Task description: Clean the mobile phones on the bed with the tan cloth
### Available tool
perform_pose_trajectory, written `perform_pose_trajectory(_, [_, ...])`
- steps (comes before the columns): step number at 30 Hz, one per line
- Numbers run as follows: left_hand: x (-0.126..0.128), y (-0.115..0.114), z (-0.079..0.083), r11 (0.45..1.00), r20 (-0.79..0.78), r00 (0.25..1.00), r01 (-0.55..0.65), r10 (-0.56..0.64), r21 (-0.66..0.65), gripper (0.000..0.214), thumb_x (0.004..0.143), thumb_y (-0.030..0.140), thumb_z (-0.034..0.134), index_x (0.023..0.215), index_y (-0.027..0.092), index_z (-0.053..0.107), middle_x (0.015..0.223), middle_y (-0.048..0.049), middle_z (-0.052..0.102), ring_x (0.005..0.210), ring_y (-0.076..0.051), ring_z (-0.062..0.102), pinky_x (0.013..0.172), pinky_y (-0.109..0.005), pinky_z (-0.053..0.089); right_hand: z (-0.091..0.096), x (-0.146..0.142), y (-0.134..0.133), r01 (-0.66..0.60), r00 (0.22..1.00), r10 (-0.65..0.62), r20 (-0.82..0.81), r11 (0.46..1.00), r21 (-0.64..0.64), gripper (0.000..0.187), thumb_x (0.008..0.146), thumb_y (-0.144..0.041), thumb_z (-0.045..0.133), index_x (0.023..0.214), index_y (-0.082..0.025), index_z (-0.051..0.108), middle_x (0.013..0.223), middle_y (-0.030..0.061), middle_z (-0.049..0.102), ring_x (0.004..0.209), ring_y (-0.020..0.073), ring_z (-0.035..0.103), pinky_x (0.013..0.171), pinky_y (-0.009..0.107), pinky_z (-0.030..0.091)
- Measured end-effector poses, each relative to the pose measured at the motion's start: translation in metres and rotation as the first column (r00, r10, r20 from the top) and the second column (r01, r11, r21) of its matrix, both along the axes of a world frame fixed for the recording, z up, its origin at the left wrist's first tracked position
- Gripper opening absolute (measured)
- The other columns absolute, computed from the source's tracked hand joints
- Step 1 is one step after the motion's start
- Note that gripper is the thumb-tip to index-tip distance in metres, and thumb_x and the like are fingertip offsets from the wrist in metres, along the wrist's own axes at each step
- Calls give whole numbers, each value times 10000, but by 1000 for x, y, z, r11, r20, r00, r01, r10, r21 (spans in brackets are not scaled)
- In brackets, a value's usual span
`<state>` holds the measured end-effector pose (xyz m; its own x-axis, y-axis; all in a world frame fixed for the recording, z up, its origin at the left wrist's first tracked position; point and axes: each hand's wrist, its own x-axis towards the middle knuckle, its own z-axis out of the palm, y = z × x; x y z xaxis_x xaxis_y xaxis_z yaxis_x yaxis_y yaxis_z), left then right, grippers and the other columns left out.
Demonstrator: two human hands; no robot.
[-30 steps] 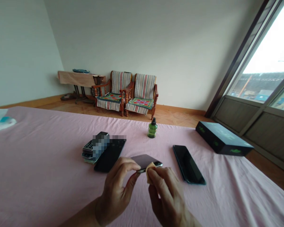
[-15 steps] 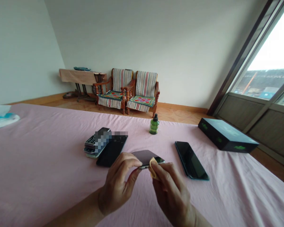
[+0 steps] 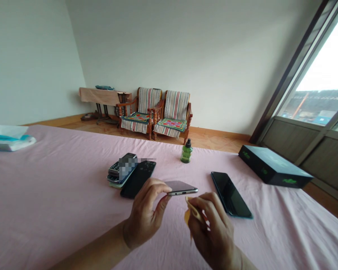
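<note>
A smartphone (image 3: pixel 183 187) is held up nearly flat above the pink sheet, its bottom edge with the port facing me. My left hand (image 3: pixel 148 210) pinches it by its left end between thumb and fingers. Just to the right and a little lower, my right hand (image 3: pixel 214 225) is closed around a folded yellow cloth (image 3: pixel 195 212), apart from the phone. Behind my left hand a black phone (image 3: pixel 138 180) lies on the sheet, beside a stack of older phones (image 3: pixel 121 170), partly pixelated. Another dark smartphone (image 3: pixel 231 195) lies to the right of my right hand.
A green spray bottle (image 3: pixel 186 152) stands near the far edge of the pink sheet (image 3: pixel 64 195). A black box (image 3: pixel 273 167) sits at the right, a pack of tissues (image 3: pixel 11 139) at the far left. Two wooden armchairs (image 3: pixel 173 112) stand by the wall.
My right hand with the yellow cloth has drawn away from the phone's edge, down and to the right. The phone's bottom edge now shows uncovered. The whole view has shifted slightly.
</note>
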<state>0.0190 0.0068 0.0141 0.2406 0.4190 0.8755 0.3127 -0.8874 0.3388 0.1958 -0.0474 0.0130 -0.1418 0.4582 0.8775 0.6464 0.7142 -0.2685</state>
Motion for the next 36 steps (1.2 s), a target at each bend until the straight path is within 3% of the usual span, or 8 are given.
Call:
perform_pose_trajectory(9, [0, -3, -1, 1000, -33, 999, 20, -20, 18, 174, 876, 48, 539, 1005, 165, 549, 874, -59, 583, 857, -183, 593, 765, -301, 515, 5, -5, -1, 79, 997, -79, -24, 997, -15, 243, 805, -16, 484, 979, -162, 569, 806, 38, 543, 699, 141, 553, 564, 245, 492])
perform_pose_trajectory(31, [2, -5, -3, 999, -44, 998, 50, -50, 6, 170, 881, 52, 540, 1012, 159, 556, 884, -67, 586, 868, -187, 592, 767, -313, 517, 6, -3, 1, 140, 990, -140, 12, 990, 13, 191, 807, -33, 498, 933, -156, 574, 777, 31, 537, 690, 149, 521, 602, 289, 467])
perform_pose_trajectory(36, [3, -6, -2, 999, -34, 998, 49, -49, 0, 169, 881, 53, 541, 1009, 162, 553, 878, -64, 584, 861, -187, 592, 761, -309, 516, 7, -1, 2, 134, 987, -136, 88, 991, 31, 197, 842, -46, 499, 992, -149, 575, 817, 48, 557, 718, 156, 538, 604, 283, 478])
